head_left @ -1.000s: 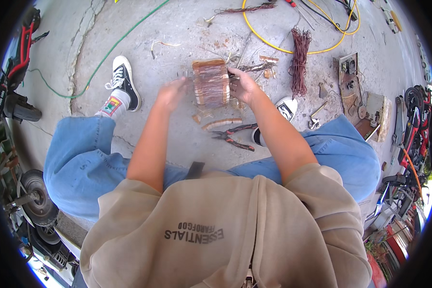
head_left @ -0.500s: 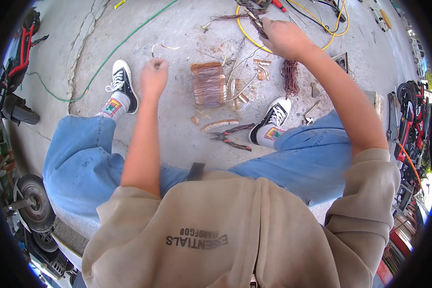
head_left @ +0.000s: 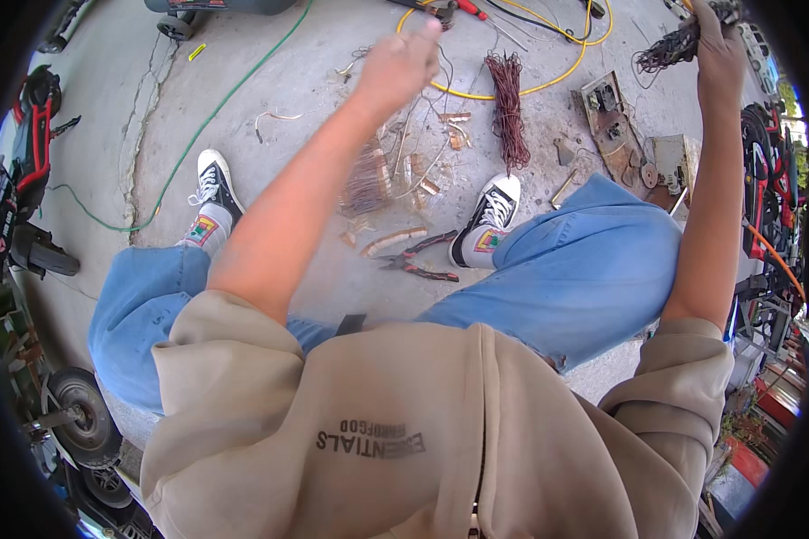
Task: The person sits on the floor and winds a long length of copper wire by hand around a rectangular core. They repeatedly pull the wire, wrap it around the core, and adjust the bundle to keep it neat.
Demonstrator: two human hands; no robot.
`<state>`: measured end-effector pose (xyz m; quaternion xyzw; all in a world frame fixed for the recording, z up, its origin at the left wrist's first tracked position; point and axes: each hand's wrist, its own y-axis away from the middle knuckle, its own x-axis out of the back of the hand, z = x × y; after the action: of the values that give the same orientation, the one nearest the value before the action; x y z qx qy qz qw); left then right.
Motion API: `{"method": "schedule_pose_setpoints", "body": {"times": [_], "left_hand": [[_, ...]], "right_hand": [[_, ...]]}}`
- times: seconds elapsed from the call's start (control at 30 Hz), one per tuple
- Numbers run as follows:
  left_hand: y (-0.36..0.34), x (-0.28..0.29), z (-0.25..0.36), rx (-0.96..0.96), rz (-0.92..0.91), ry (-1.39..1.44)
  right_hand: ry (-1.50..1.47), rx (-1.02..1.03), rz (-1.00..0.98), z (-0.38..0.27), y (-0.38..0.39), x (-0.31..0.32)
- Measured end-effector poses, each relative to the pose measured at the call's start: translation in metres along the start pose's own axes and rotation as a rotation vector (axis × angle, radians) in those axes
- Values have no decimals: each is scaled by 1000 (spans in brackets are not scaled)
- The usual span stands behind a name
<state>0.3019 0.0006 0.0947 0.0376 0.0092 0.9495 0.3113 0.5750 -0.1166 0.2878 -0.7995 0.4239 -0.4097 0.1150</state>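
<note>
At the far right, my right hand [head_left: 721, 58] is closed round a dark bundle of wire [head_left: 672, 47], lifted above the floor. My left hand [head_left: 397, 70] reaches forward over the concrete, close to the tools at the far side; motion blurs its fingers. Below it, my forearm partly covers a copper-coloured wire coil [head_left: 366, 182]. A tied hank of reddish-brown wire [head_left: 508, 112] lies between the two hands. Nearer to me are open pliers [head_left: 415, 259] with red and black handles. A red-handled screwdriver [head_left: 473, 10] rests beyond my left hand.
A yellow hose [head_left: 548, 83] loops across the far floor, and a green hose [head_left: 234, 92] runs along the left. Scraps and a rusty metal housing [head_left: 613, 126] lie by my right knee. Red and black scooters [head_left: 760, 180] stand at the right edge, with a tyre [head_left: 85, 418] at lower left.
My right hand has swung right with the dark wire bundle, uncovering the reddish-brown hank and the metal housing. My left hand has moved forward and right, its forearm now crossing the coil.
</note>
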Motion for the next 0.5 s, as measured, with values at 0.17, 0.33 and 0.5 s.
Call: {"method": "schedule_pose_setpoints", "body": {"times": [0.17,0.33,0.5], "left_hand": [[0,73,101,-106,-121,357],[36,88,178,-255,151,-475],[44,105,241,-321,112,452]], "right_hand": [[-360,-49,-140,10,29,-33],[-350,-19,-189,8,15,-31],[-299,52,-305,28,8,-54]]}}
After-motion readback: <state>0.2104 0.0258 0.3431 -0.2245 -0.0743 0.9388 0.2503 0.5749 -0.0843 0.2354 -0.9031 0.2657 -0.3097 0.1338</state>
